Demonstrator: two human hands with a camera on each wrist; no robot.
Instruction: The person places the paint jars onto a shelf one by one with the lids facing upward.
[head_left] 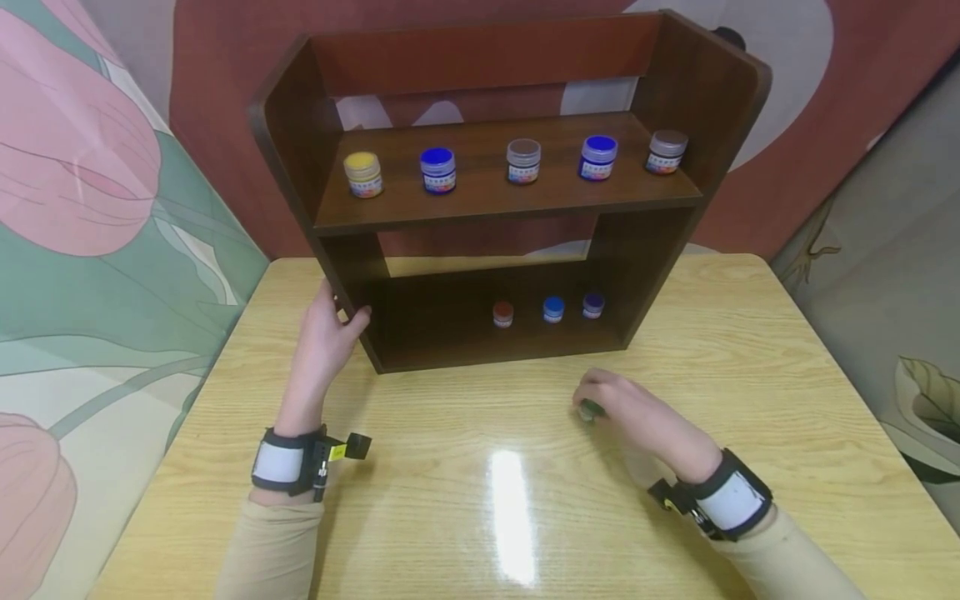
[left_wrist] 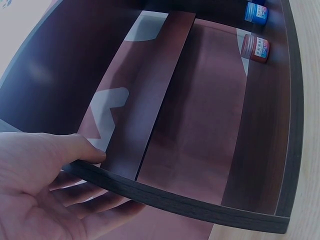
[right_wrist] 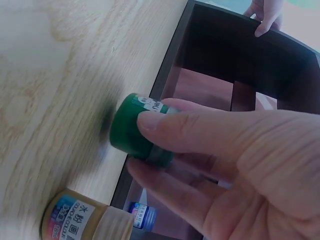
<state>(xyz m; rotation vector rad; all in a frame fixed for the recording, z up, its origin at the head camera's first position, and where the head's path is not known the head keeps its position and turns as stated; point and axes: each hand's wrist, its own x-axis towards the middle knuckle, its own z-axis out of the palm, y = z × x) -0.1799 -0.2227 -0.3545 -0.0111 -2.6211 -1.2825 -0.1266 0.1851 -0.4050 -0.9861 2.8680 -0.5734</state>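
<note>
A dark brown two-tier wooden shelf (head_left: 487, 218) stands on the table. My left hand (head_left: 322, 327) grips its left side panel (left_wrist: 185, 201), thumb on the inner face and fingers around the outside. In front of the shelf's right end, my right hand (head_left: 626, 410) pinches a small green paint jar (right_wrist: 129, 127) between thumb and fingers, close over the tabletop. That jar is mostly covered by the hand in the head view. Beside the right hand, an ochre paint jar (right_wrist: 75, 217) shows in the right wrist view.
The upper tier carries several paint jars, among them a yellow jar (head_left: 363, 175) and a blue jar (head_left: 438, 171). On the lower tier stand a red jar (head_left: 502, 315), a blue jar (head_left: 553, 310) and a purple jar (head_left: 593, 306). Patterned cloth hangs behind the wooden table (head_left: 420, 467).
</note>
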